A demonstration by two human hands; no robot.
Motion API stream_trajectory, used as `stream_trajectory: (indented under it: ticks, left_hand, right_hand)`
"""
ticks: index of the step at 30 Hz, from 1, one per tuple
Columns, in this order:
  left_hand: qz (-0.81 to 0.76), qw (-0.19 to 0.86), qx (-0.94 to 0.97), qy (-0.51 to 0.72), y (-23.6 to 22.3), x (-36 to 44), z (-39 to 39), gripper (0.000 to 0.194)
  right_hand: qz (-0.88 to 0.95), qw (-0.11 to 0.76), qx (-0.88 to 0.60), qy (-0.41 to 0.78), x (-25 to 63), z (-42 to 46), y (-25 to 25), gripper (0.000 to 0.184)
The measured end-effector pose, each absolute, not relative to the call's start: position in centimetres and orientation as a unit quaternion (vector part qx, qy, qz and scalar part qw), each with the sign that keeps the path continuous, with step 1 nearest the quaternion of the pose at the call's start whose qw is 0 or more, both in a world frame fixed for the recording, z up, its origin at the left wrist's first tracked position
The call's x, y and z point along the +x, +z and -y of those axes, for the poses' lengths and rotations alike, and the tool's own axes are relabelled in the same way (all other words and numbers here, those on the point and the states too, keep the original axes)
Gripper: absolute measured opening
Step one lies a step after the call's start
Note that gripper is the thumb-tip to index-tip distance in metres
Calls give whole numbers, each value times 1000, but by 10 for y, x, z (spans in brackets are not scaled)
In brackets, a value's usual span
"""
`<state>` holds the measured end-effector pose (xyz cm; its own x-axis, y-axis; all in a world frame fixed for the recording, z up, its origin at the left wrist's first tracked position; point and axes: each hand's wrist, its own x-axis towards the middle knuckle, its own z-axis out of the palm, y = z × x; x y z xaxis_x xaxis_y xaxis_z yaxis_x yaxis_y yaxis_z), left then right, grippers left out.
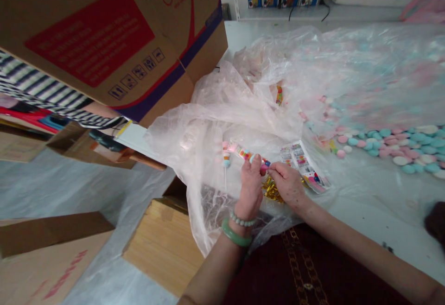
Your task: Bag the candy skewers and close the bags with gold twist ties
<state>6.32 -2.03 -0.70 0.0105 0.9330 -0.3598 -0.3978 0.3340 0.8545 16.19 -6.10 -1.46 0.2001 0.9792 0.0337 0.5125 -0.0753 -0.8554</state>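
Observation:
My left hand (251, 182), with a green bangle and a beaded bracelet at the wrist, is closed around a narrow, colourful clear-wrapped packet (244, 153). The packet sticks out to the upper left of my thumb. At its pink and blue end, my right hand (288, 184) pinches with thumb and fingertips. Just below, between the hands, lies a bunch of gold foil ties (272, 190). Printed label sheets (301, 162) rest beyond my right hand. Near the packet's far end are small pink and light blue round pieces (226, 160).
Clear plastic sheeting (239, 96) covers much of the white table (368, 231). Pastel round pieces (399, 143) are heaped at the right. A large cardboard box (167, 78) stands at the left, with a person in striped clothing (41, 87) behind it. Open cartons (62, 258) sit lower left.

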Motion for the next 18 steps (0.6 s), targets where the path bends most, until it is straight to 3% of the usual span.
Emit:
stream_trajectory:
  ticks: [2, 7, 14, 18]
  left_hand:
    - [-490, 649, 285, 507, -10, 68, 23, 26]
    - [-448, 761, 193, 428, -20, 67, 25, 33]
    - [-437, 766, 179, 436, -14, 58, 19, 28]
    - [-417, 787, 194, 412, -12, 62, 21, 30]
  right_hand:
    - [566, 400, -660, 290, 161, 60, -15, 21]
    - [556, 404, -667, 287, 164, 62, -19, 22]
    - [497, 387, -660, 410, 168, 63, -18, 16]
    - [464, 417, -667, 408, 167, 57, -24, 15]
